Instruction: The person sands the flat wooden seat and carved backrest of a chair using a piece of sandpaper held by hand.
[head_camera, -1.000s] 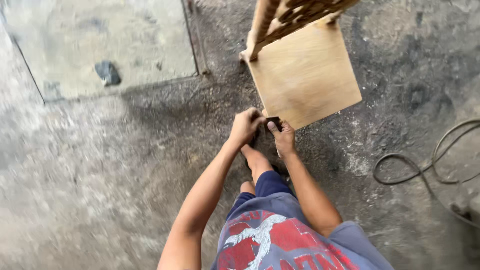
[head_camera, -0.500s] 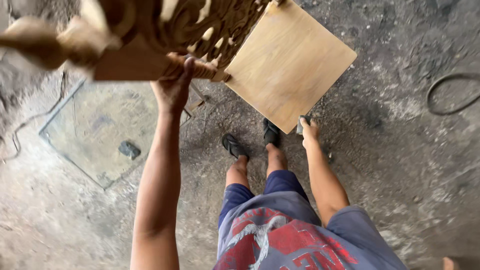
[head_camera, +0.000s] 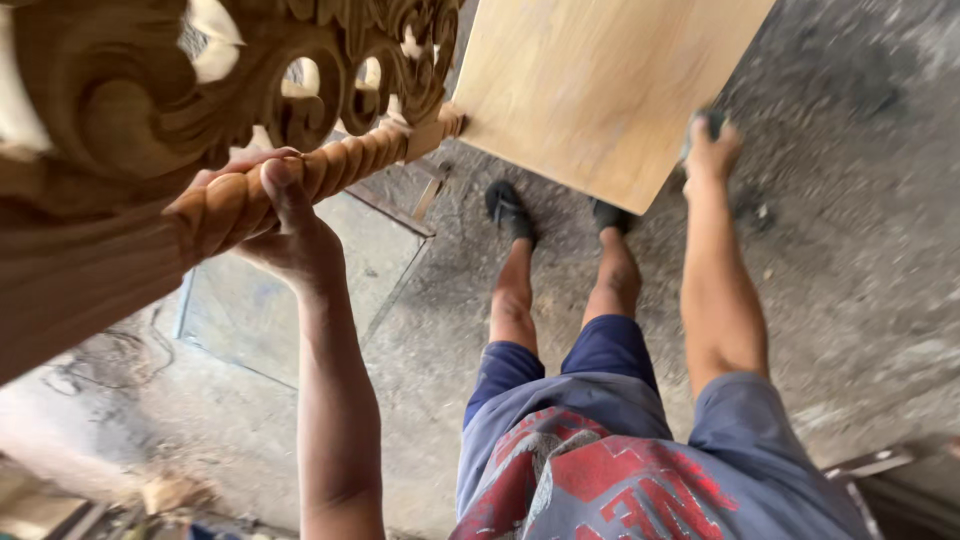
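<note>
Head view, dusty concrete floor (head_camera: 860, 250), glass pane (head_camera: 300, 310)

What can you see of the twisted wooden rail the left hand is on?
The twisted rail is pale, unfinished-looking wood turned in a rope-like spiral, ending in a squared block next to the flat plywood panel. It runs tilted, rising toward the panel, under an openwork carved scroll piece. The left hand wraps it from below, thumb over the top. Its near end merges into a blurred broader wooden part.
</note>
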